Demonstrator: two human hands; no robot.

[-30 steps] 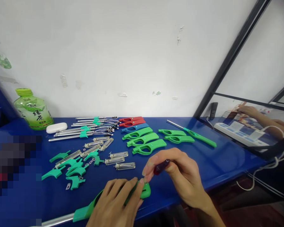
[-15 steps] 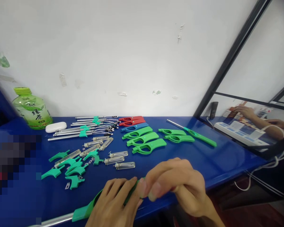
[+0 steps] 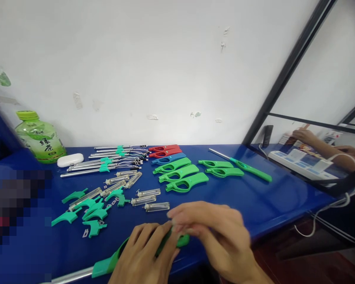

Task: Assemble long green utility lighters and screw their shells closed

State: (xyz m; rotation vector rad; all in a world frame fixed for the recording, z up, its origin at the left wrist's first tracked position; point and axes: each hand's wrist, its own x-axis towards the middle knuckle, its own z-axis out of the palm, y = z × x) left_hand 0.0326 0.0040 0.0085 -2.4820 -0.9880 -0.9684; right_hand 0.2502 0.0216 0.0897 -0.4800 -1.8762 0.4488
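Observation:
Under my left hand (image 3: 144, 248) a green long-nosed lighter (image 3: 102, 267) lies at the front of the table, its silver tube pointing to the lower left. The left fingers wrap over its handle and hide much of it. My right hand (image 3: 217, 236) is bent over the handle's right end, thumb and fingers pinched together just by the left fingertips. What sits between those fingertips is hidden and slightly blurred. Beyond my hands lie clear fuel tanks (image 3: 156, 206) and green handle shells (image 3: 187, 182).
On the blue table (image 3: 269, 205) are teal triggers (image 3: 95, 228), metal tubes with wires (image 3: 88, 169), red shells (image 3: 165, 152), a blue shell (image 3: 168, 158) and another lighter (image 3: 250, 169). A tea bottle (image 3: 41, 138) and white case (image 3: 70, 160) stand left. Another person's arm (image 3: 322, 142) shows at right.
My right hand has shifted slightly left and its fingers have closed over the handle's end, where more green now shows. My left hand stays on the lighter.

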